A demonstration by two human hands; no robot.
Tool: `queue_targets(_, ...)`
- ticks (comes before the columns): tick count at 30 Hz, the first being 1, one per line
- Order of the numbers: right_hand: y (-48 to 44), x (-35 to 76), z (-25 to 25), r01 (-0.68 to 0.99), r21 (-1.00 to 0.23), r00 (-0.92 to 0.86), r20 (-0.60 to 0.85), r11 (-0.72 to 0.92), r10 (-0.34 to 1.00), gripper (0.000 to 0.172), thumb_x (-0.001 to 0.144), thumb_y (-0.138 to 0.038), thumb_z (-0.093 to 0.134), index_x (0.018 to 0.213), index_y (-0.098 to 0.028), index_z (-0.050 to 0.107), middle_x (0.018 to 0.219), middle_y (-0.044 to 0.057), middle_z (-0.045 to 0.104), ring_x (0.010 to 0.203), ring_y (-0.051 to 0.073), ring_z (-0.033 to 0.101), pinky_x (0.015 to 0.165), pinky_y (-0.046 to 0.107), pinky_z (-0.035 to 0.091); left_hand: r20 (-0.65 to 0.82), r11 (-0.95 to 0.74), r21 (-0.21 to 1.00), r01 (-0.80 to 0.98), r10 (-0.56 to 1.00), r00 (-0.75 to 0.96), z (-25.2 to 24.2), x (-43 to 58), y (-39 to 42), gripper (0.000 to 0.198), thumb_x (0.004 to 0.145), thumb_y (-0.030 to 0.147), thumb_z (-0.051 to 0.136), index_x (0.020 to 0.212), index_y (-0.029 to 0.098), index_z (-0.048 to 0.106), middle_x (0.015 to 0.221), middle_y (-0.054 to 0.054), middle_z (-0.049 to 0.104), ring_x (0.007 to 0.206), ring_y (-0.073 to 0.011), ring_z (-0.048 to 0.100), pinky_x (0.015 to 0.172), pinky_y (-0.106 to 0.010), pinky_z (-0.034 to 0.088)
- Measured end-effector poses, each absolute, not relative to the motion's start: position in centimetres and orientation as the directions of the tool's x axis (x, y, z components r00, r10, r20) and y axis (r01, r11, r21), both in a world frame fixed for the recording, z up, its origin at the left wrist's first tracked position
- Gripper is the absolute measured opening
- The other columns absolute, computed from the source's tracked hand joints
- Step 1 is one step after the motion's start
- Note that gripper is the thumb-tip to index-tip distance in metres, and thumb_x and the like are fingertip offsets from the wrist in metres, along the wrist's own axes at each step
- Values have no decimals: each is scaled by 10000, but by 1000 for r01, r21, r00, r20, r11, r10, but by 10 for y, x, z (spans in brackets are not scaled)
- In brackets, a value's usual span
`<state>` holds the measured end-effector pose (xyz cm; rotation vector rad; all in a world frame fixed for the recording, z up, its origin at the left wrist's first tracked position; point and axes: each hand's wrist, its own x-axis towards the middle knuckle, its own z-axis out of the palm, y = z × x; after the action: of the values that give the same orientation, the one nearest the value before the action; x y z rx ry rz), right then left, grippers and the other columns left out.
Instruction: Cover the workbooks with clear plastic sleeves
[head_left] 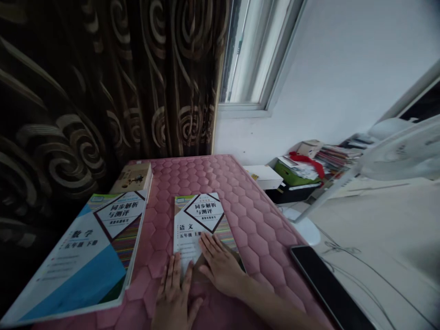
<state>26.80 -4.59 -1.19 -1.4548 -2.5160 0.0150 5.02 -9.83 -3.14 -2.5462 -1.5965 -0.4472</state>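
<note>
A closed workbook with a white, striped and brown cover (187,245) lies on the pink quilted tabletop (192,176). My right hand (222,266) rests flat on its lower right part, fingers stretched out. At the book's lower left edge is my left hand (177,293), also flat with fingers spread, its fingertips touching the cover. Neither hand grips anything. To the left lies a larger blue and white workbook (92,256), with a tan book (132,178) partly under its far end.
A black phone (330,288) lies along the table's right edge. Beyond that edge are a white fan (402,151), loose cables, a white box (263,176), and a dark bin holding a green bag (292,176). A patterned dark curtain (103,82) hangs behind the table's left side.
</note>
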Motion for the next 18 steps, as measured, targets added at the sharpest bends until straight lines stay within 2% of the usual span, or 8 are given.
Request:
queue_targets(3,-65,293,-19,900,-113,-387,240,422,890,647,998,-414,358,1550,-140,164,1592,116,225,1471,250,203,1189,467,248,324,-446,58,893,854,406,-31,47,-99,676,872,476,514,1500,289,347,1607,-75,248,1455,-321,256,1105,-480,348)
queue_targets(6,-67,315,-23,926,-111,-320,278,361,906,635,1010,-381,328,1558,-180,80,1580,102,272,1460,235,245,1180,477,257,278,-445,50,894,866,415,-21,50,-97,655,861,497,517,1459,243,432,1570,-114,331,1440,-341,288,1126,-543,306)
queue_targets(9,-65,319,-27,923,-97,-328,311,373,892,640,1008,-381,333,1558,-183,72,1579,105,275,1456,239,254,1176,484,254,194,-413,60,909,898,395,1,71,-84,555,866,530,498,1273,174,623,1501,-175,432,1427,-375,304,1138,-627,231)
queue_targets(11,-65,317,-28,922,-85,-332,322,377,886,635,1006,-390,337,1555,-166,111,1576,115,277,1455,245,258,1172,483,258,158,-428,91,899,898,411,17,95,-66,479,896,516,466,1136,167,688,1505,-168,428,1453,-360,247,1156,-615,212)
queue_targets(12,-65,316,-28,923,-81,-333,324,377,886,631,1006,-401,338,1552,-158,138,1573,120,283,1453,249,262,1171,484,260,147,-453,111,885,888,436,23,107,-55,470,918,497,441,1145,160,678,1509,-168,422,1456,-343,248,1157,-596,234)
queue_targets(15,-65,314,-27,923,-75,-337,317,378,887,618,1001,-434,342,1540,-155,220,1559,122,315,1443,258,286,1168,485,264,111,-527,177,831,850,515,30,134,-20,516,951,449,410,1363,164,533,1548,-145,363,1453,-308,270,1149,-527,303)
queue_targets(18,-65,316,-26,925,-85,-331,304,371,893,605,1002,-432,335,1536,-164,242,1554,118,327,1435,256,305,1164,475,274,152,-551,162,818,833,531,20,128,5,544,955,429,421,1474,270,393,1576,-87,323,1452,-286,278,1155,-515,293)
